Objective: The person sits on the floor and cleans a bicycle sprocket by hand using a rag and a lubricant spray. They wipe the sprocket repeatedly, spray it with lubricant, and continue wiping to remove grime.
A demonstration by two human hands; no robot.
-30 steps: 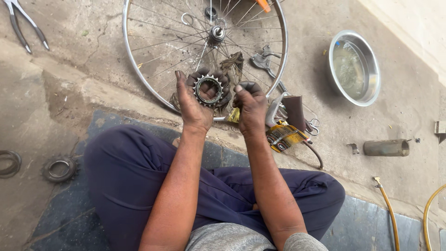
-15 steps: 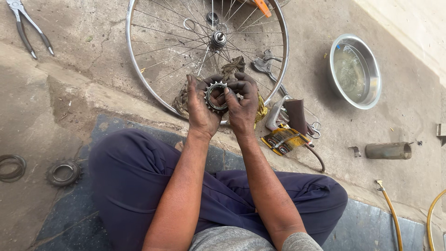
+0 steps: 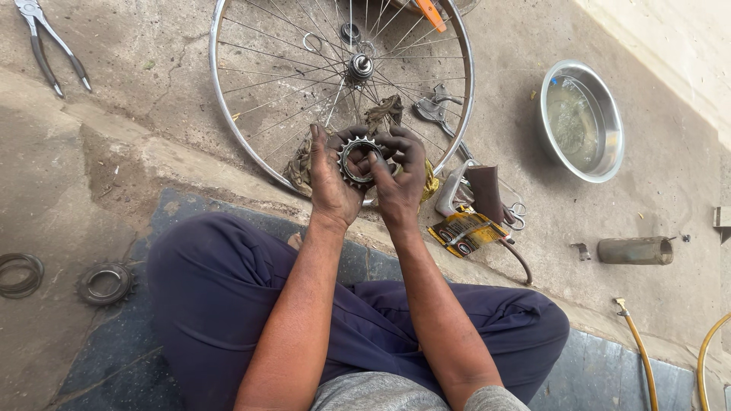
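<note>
While the person sits cross-legged on the concrete floor [image 3: 137,122] in dark blue trousers [image 3: 221,297], a spoked bicycle wheel [image 3: 251,141] lies flat just ahead of the knees, its hub [image 3: 360,66] near the top of view. To the right of the wheel sits a round metal bowl [image 3: 609,144] with cloudy liquid in it, and below it a short dull cylinder [image 3: 635,250] lies on its side. Pliers [image 3: 46,46] rest at the far upper left, well apart from everything else. A yellow packet [image 3: 466,230] lies just beside the right wrist. At the left edge a loose toothed ring [image 3: 105,283] sits near a thin set of rings [image 3: 19,274]. Raised over the wheel's near rim, the left hand [image 3: 329,183] and right hand [image 3: 402,179] meet around a toothed freewheel sprocket [image 3: 356,161]; both hands have their grip closed on it, fingers curled over its teeth from either side, with the right thumb pressed at its open centre.
</note>
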